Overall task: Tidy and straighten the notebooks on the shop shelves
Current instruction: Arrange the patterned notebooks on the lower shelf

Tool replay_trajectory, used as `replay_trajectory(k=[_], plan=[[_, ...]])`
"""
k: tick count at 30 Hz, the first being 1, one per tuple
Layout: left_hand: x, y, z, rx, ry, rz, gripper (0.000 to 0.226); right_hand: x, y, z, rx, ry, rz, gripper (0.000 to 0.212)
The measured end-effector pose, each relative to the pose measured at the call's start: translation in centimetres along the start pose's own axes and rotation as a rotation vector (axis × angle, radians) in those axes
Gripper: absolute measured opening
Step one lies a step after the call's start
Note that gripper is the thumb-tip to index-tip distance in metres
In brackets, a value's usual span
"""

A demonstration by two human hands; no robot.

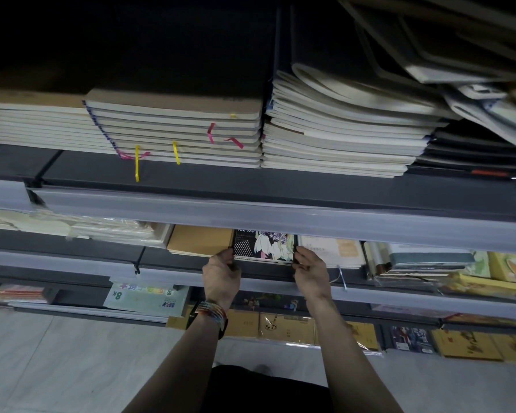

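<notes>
Gripping the near corners of the dark illustrated notebook [262,244] on the middle shelf [167,260], the left hand [221,271] and right hand [309,271] may, I judge, skew it into the tan notebooks [200,239] alongside if one pushes harder.

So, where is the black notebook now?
Head view, centre: the black notebook sits on the second shelf, between a tan notebook and a pale notebook, gripped by left hand and right hand.
</notes>
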State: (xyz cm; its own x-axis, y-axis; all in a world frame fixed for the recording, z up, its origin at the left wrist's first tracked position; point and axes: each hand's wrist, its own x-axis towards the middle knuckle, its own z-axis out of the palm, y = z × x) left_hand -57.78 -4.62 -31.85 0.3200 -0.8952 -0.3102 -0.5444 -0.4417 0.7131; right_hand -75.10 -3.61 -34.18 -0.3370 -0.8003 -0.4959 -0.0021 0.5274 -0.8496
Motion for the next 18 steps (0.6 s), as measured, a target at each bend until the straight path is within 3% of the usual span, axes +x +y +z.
replay_trajectory(k=[7,18], plan=[[0.36,-0.13,-0.08,-0.048,-0.015,-0.038,0.033,0.22,-0.07,-0.16,0.055,0.017,0.016,0.051],[0.34,-0.14,0.01,0.009,0.017,-0.011,0.023,0.89,0.68,-0.11,0.071,0.024,0.001,0.05]])
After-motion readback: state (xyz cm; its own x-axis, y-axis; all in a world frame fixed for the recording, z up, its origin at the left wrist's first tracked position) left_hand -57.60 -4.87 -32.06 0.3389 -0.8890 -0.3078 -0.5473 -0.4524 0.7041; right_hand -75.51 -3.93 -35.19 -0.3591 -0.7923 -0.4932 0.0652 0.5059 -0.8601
